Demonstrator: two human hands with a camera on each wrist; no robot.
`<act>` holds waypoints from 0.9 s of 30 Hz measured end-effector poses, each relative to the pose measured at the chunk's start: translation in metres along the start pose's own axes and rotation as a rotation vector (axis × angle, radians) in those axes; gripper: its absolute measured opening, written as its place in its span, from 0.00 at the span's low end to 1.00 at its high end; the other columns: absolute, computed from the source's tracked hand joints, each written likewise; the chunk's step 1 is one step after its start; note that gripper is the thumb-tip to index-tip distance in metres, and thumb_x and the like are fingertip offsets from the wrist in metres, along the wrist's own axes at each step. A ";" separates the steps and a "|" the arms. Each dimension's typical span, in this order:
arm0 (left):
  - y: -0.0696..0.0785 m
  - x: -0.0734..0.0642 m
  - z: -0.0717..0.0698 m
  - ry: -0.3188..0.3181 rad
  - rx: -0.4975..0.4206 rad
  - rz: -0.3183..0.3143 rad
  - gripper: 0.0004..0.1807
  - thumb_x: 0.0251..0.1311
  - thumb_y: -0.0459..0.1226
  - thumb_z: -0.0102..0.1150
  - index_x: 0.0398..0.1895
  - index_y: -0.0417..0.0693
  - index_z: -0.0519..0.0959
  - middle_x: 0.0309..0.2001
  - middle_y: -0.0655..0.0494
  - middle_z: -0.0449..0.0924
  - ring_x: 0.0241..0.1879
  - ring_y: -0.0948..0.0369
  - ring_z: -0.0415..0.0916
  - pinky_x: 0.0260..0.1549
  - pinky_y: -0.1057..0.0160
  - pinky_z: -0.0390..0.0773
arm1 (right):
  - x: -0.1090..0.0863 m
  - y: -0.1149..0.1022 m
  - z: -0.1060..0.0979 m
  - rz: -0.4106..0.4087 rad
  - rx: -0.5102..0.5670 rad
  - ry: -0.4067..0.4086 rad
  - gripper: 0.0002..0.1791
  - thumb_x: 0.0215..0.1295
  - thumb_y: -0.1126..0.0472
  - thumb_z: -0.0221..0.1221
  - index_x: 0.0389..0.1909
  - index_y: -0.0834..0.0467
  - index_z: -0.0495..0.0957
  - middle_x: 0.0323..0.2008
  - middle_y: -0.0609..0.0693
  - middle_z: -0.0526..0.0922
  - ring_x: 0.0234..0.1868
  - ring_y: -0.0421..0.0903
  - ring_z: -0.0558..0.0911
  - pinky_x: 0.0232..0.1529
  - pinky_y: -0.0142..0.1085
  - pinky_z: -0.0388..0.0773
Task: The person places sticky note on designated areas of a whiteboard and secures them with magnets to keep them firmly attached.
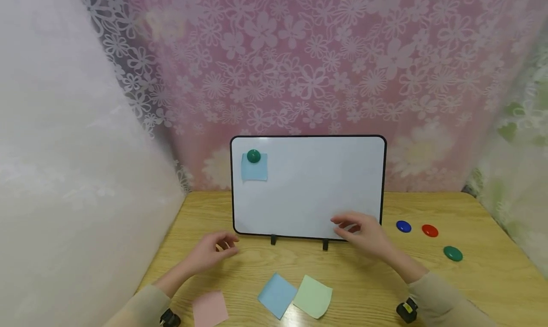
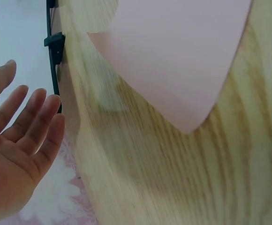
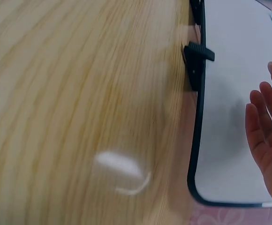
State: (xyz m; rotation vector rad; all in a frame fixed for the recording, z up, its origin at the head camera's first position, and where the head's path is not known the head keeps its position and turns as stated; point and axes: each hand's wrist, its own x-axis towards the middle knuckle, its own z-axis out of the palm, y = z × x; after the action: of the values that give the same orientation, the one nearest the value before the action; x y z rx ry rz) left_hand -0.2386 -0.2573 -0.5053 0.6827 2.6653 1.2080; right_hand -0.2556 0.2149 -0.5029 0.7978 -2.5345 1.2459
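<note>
A whiteboard (image 1: 308, 189) with a black frame stands upright on the wooden table. Near its upper left corner a green magnet (image 1: 254, 156) sits over the top of a blue sticky note (image 1: 255, 172). My right hand (image 1: 359, 232) hovers before the board's lower right part, fingers loosely bent and holding nothing. Left of the board's lower left corner, my left hand (image 1: 211, 251) is in the air, empty, its fingers relaxed. On the table in front lie a pink sticky note (image 1: 210, 309), another blue note (image 1: 277, 296) and a pale green note (image 1: 313, 297).
To the right of the board lie a blue magnet (image 1: 404, 226), a red magnet (image 1: 430, 230) and a second green magnet (image 1: 453, 253). Two black clip feet (image 1: 325, 244) support the board. A pink floral curtain (image 1: 317, 70) hangs behind the table.
</note>
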 end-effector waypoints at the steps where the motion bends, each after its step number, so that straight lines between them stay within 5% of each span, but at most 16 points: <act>1: 0.000 -0.002 -0.001 -0.005 0.000 -0.005 0.16 0.75 0.42 0.68 0.58 0.42 0.84 0.43 0.60 0.84 0.41 0.59 0.82 0.36 0.61 0.83 | -0.003 0.001 -0.003 0.011 0.000 0.000 0.14 0.72 0.63 0.71 0.56 0.57 0.88 0.52 0.49 0.89 0.46 0.43 0.87 0.43 0.39 0.87; 7: 0.002 -0.008 -0.007 -0.043 0.010 -0.004 0.17 0.75 0.42 0.68 0.57 0.41 0.85 0.43 0.59 0.85 0.40 0.61 0.82 0.36 0.61 0.83 | -0.017 0.009 -0.020 0.078 -0.025 0.004 0.13 0.71 0.63 0.71 0.55 0.56 0.89 0.51 0.50 0.90 0.46 0.41 0.86 0.43 0.38 0.87; 15: 0.001 -0.019 -0.014 -0.131 0.097 -0.009 0.17 0.71 0.45 0.71 0.54 0.44 0.85 0.42 0.64 0.84 0.39 0.64 0.80 0.34 0.62 0.82 | -0.038 0.030 -0.043 0.070 -0.123 0.064 0.13 0.67 0.65 0.74 0.51 0.56 0.90 0.45 0.49 0.90 0.41 0.36 0.85 0.36 0.34 0.85; 27: 0.005 -0.038 -0.022 -0.225 0.158 -0.056 0.18 0.67 0.47 0.75 0.51 0.46 0.85 0.41 0.60 0.83 0.36 0.66 0.78 0.35 0.61 0.81 | -0.069 0.043 -0.094 0.212 -0.220 0.075 0.16 0.75 0.59 0.68 0.59 0.58 0.87 0.50 0.55 0.90 0.43 0.30 0.84 0.38 0.31 0.84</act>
State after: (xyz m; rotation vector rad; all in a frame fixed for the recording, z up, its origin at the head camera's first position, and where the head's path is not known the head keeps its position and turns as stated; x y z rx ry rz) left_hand -0.2100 -0.2862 -0.4893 0.7142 2.5895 0.8565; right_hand -0.2269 0.3356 -0.5013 0.4372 -2.6881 1.0048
